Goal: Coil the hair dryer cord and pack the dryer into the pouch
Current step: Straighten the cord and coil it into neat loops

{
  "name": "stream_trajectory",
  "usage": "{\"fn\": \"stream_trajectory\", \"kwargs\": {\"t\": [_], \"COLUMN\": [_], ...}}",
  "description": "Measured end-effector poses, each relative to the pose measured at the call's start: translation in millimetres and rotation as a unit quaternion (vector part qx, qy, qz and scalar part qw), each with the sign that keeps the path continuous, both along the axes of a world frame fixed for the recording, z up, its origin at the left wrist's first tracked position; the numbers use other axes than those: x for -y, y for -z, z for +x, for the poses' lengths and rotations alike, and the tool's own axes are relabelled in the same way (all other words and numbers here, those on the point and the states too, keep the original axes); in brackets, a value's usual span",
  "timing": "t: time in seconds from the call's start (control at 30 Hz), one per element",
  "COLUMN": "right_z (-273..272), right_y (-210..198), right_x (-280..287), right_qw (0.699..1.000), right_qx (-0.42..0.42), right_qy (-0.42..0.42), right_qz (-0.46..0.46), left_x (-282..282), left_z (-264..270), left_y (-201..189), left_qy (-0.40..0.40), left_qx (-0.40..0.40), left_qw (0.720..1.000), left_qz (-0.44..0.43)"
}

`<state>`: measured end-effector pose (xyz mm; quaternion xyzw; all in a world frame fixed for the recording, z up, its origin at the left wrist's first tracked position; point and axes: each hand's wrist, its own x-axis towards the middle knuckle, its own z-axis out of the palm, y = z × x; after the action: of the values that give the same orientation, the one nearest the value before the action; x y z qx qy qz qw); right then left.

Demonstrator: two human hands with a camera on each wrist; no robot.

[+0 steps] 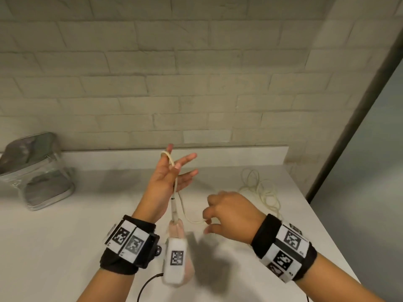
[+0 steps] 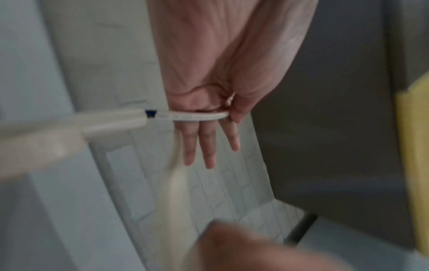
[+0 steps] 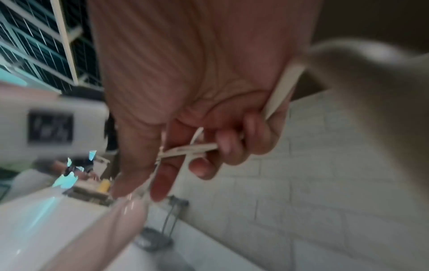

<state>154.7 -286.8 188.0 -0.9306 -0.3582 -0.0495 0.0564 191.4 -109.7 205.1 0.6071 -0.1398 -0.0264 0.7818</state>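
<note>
My left hand (image 1: 172, 173) is raised with straight, spread fingers. The cream cord (image 1: 172, 160) loops over its forefinger, and the thumb presses it to the palm (image 2: 209, 119). Below that hand the white hair dryer (image 1: 175, 258), marked with a black-and-white tag, hangs by the cord above the table, blurred. My right hand (image 1: 226, 212) is lower and to the right, fingers curled round the cord (image 3: 192, 147). The slack cord runs on to a loose pile (image 1: 261, 192) on the table. The clear, grey-trimmed pouch (image 1: 37, 171) stands far left by the wall.
The white table (image 1: 65, 236) meets a brick wall with a low ledge (image 1: 218, 155) at the back. Its right edge runs beside a dark frame and a glass panel (image 1: 359, 149). A thin black cable (image 1: 144, 286) curves at the near edge.
</note>
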Motion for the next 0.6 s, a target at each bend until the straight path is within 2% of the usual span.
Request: {"fn": "stream_trajectory", "kwargs": {"t": [0.07, 0.13, 0.2, 0.27, 0.3, 0.37, 0.43, 0.5, 0.6], "right_z": [2, 7, 16, 27, 33, 46, 55, 59, 57], "right_y": [-21, -38, -52, -60, -61, -58, -52, -42, -27], "right_x": [-1, -1, 0, 7, 12, 20, 19, 14, 7], "right_qw": [0.994, 0.983, 0.966, 0.956, 0.956, 0.950, 0.921, 0.879, 0.781], "right_qx": [0.071, 0.137, 0.197, 0.221, 0.201, 0.079, -0.051, -0.147, -0.288], "right_qy": [-0.078, -0.105, -0.090, -0.036, -0.008, 0.041, 0.069, 0.072, 0.076], "right_qz": [0.012, 0.065, 0.138, 0.190, 0.214, 0.299, 0.381, 0.449, 0.549], "left_x": [5, 6, 6, 4, 2, -1, -4, -2, 0], "left_z": [-1, -2, -7, -12, -14, -18, -18, -17, -16], "left_y": [-4, -10, -15, -17, -17, -18, -18, -16, -12], "left_qy": [0.030, 0.058, 0.094, 0.139, 0.162, 0.214, 0.244, 0.239, 0.203], "left_qx": [0.033, 0.038, 0.015, -0.014, -0.031, -0.063, -0.071, -0.065, -0.082], "left_qw": [0.997, 0.991, 0.987, 0.985, 0.983, 0.974, 0.967, 0.969, 0.973], "left_qz": [0.059, 0.114, 0.126, 0.100, 0.080, 0.048, 0.036, 0.006, -0.069]}}
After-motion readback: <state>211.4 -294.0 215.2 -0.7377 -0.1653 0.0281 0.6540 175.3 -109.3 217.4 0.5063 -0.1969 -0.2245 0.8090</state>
